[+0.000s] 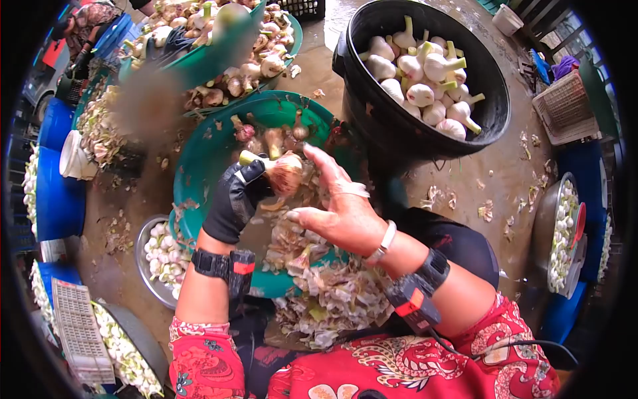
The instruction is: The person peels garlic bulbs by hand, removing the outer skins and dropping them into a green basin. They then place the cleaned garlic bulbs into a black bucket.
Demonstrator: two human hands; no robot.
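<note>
My left hand point(236, 193), in a black glove, grips a garlic bulb point(284, 174) with brownish-purple skin and a short pale green stem pointing left. Just right of the bulb is my bare right hand point(339, 206), fingers spread, with a white band round one finger. Both hands are over a wide green basin point(199, 153). Unpeeled garlic bulbs point(243, 130) lie at the basin's far side, and loose papery garlic skins point(342, 296) pile up at its near side.
A black bucket point(372, 113) of cleaned white garlic stands at the upper right. Behind the basin, green tubs point(292, 46) hold unpeeled garlic. A metal bowl point(143, 256) of white bulbs sits at left. Skins litter the wet floor point(458, 193). Another person point(86, 26) is at the upper left.
</note>
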